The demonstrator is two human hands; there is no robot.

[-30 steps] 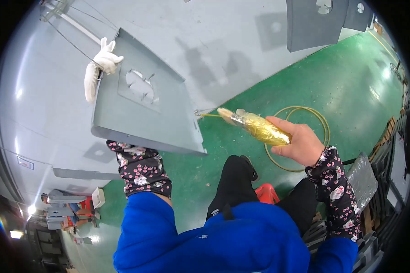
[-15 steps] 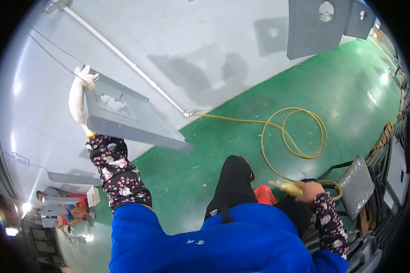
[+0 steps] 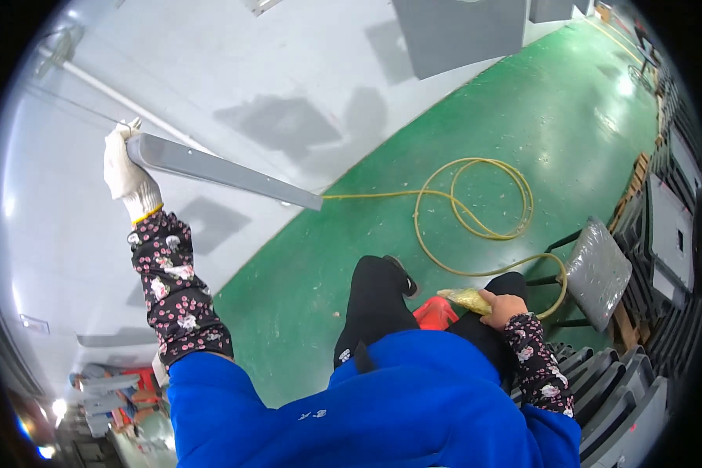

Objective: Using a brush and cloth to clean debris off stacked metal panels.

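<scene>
My left hand [image 3: 125, 165], in a white knit glove, is raised at the wall side. It grips the near end of a grey metal panel [image 3: 225, 171], which hangs beside a thin wire and shows mostly its long narrow edge. The fingertips are partly hidden behind the panel's end. Low on the right, my bare right hand [image 3: 505, 310] is closed around a yellow-wrapped hose end [image 3: 466, 299] just above my thigh. From there the yellow hose [image 3: 418, 226] loops over the floor toward the wall.
Another grey panel [image 3: 462, 35] hangs at the upper right. A plastic-wrapped seat [image 3: 598, 273] stands right of my knee, by stacked grey panels [image 3: 612, 390]. Something red [image 3: 435, 313] sits between my legs. A white pipe [image 3: 136, 101] runs along the wall. People sit at the far lower left.
The hanging panel has turned from showing its broad, cut-out face to nearly edge-on, with my left hand still on its end. My view has shifted, and the right hand remains on the hose end.
</scene>
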